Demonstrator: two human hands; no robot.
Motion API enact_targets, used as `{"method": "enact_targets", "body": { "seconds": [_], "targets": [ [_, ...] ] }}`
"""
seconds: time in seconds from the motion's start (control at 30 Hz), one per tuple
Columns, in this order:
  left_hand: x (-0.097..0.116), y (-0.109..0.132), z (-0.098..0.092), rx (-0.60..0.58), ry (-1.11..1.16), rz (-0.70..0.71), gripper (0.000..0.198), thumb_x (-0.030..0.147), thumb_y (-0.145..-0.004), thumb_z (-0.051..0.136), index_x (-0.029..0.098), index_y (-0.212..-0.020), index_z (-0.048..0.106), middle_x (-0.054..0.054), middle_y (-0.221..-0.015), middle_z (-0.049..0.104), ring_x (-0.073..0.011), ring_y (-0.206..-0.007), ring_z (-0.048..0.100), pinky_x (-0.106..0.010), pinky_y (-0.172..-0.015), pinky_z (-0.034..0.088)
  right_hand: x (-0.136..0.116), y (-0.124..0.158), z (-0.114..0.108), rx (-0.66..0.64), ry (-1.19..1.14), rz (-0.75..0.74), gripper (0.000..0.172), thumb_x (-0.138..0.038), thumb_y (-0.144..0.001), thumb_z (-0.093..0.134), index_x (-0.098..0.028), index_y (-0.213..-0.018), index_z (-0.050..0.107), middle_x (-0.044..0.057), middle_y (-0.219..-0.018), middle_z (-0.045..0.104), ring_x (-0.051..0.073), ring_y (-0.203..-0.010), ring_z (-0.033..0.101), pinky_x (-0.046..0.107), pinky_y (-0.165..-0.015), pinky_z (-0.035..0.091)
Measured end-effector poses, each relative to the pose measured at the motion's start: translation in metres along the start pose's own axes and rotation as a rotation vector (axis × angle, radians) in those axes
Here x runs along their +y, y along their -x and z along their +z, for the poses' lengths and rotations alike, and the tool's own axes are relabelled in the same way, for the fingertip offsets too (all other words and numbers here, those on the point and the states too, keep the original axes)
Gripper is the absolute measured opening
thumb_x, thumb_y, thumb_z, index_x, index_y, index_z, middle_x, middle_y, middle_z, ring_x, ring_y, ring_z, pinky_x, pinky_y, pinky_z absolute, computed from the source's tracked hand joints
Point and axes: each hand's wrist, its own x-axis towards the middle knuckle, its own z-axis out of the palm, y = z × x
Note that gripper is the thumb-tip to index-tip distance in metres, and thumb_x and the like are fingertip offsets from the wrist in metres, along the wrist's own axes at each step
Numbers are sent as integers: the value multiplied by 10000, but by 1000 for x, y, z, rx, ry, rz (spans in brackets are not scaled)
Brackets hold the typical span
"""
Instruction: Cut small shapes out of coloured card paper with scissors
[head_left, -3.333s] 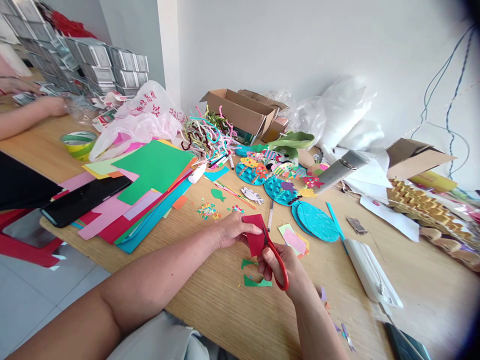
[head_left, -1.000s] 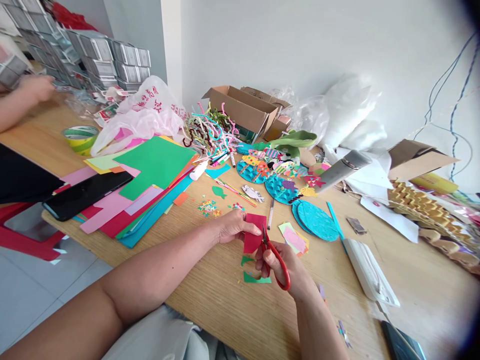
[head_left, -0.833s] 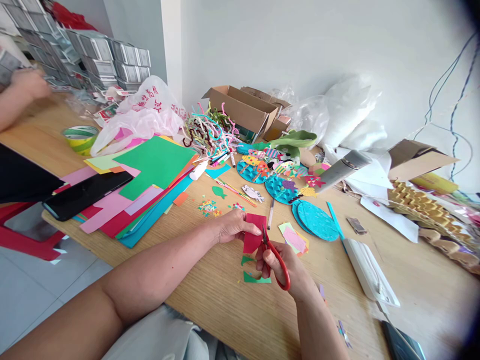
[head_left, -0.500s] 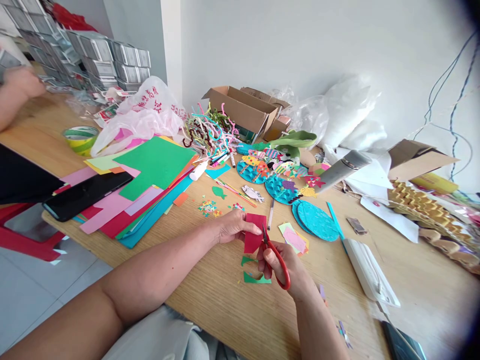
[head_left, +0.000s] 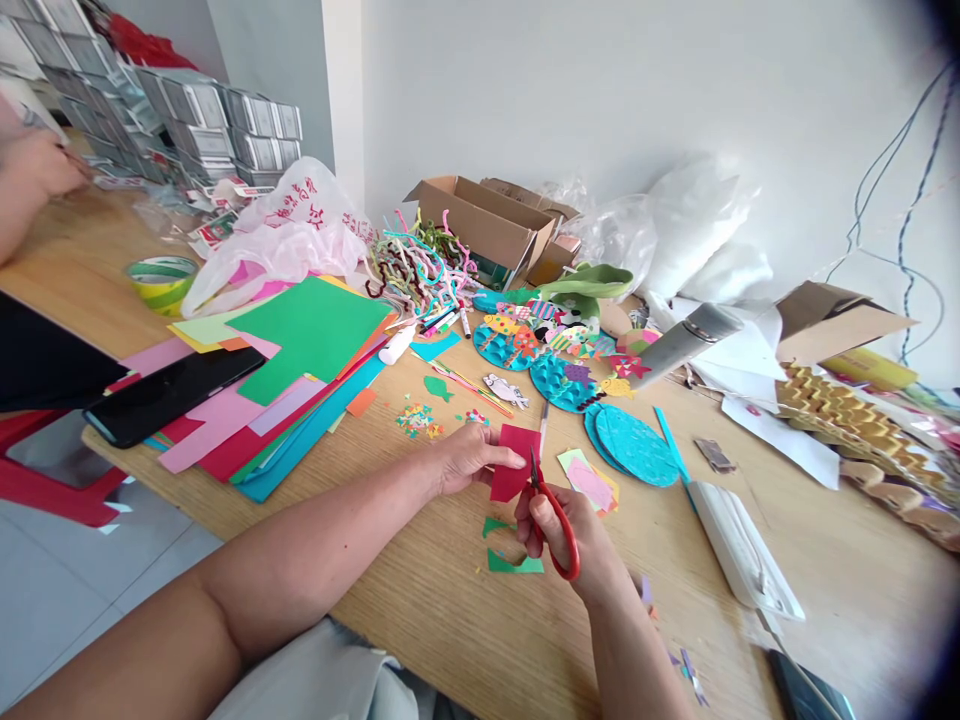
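Between thumb and fingers, my left hand [head_left: 472, 458] pinches a piece of red paper [head_left: 511, 482] above the table. My right hand [head_left: 574, 535] grips red-handled scissors [head_left: 568, 540], whose blades meet the paper's right edge. Green paper scraps [head_left: 514, 562] lie on the wood just below both hands. Beyond them are a green paper fish [head_left: 438, 388], a pale patterned fish cutout [head_left: 505, 390] and a scatter of tiny coloured paper bits [head_left: 420, 420]. To the right sits a small stack of pastel paper pieces [head_left: 589, 482].
Coloured paper sheets [head_left: 315, 320] and a black phone [head_left: 176, 395] lie at the left. Pipe cleaners [head_left: 420, 260], blue discs with fish [head_left: 562, 375] and a cardboard box [head_left: 484, 220] stand farther back. A white power strip [head_left: 742, 545] lies right. Another person's hand [head_left: 45, 170] is at far left.
The red paper has turned slightly and shifted a little right in my left hand. The scissors remain at its right edge. The other person's hand at far left has moved slightly.
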Motion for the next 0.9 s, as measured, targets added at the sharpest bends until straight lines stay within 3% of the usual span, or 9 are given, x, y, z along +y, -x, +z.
{"method": "enact_targets", "body": {
  "seconds": [0.4, 0.9],
  "targets": [
    [-1, -1, 0, 11, 26, 5, 316, 245, -491, 774, 111, -753, 658, -15, -709, 650, -99, -618, 571, -226, -610, 412, 0, 0, 1, -5, 5, -6, 550, -698, -730, 518, -154, -648, 534, 31, -545, 583, 112, -409, 501, 222, -387, 353],
    [4, 2, -3, -69, -28, 11, 253, 251, -501, 781, 119, -678, 656, 0, -639, 628, -75, -557, 522, -202, -552, 381, -2, 2, -3, -108, -9, -39, 576, -712, -694, 550, -138, -677, 588, 53, -599, 610, 137, -476, 543, 242, -445, 405]
  ]
}}
